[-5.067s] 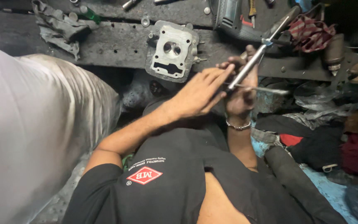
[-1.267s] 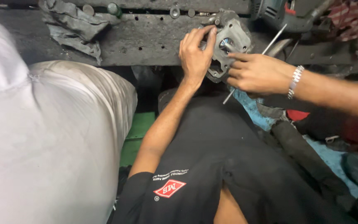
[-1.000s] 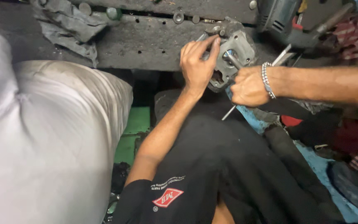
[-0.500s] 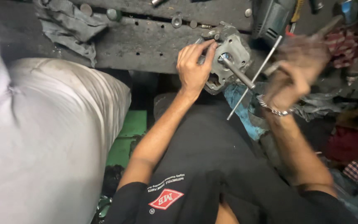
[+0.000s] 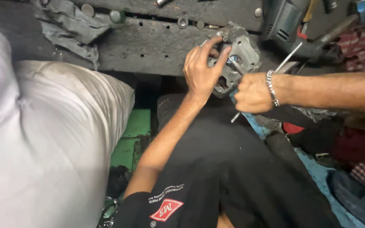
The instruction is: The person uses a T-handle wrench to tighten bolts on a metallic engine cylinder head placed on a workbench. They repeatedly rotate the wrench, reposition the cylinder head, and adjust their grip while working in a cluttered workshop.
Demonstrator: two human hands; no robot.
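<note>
A grey metal cylinder head (image 5: 245,51) stands tilted at the front edge of a dark, grimy workbench (image 5: 148,46). My left hand (image 5: 201,74) grips its left side, with fingers spread over the casting. My right hand (image 5: 252,93), with a metal bracelet on the wrist, is a closed fist just below and right of the casting. It is shut on a thin metal rod (image 5: 288,55). The rod runs slanted from upper right to lower left through the fist. Whether the rod touches the casting is hidden by the fist.
A grey rag (image 5: 70,27) and loose bolts lie on the bench at the back left. A power drill (image 5: 284,21) and a red checked cloth (image 5: 355,42) sit at the back right. A big white sack (image 5: 43,135) fills the left; a green surface (image 5: 134,135) shows below.
Half a second ago my right hand was raised and blurred to the right with the rod; it has come down and left beside the cylinder head. My left hand keeps its hold.
</note>
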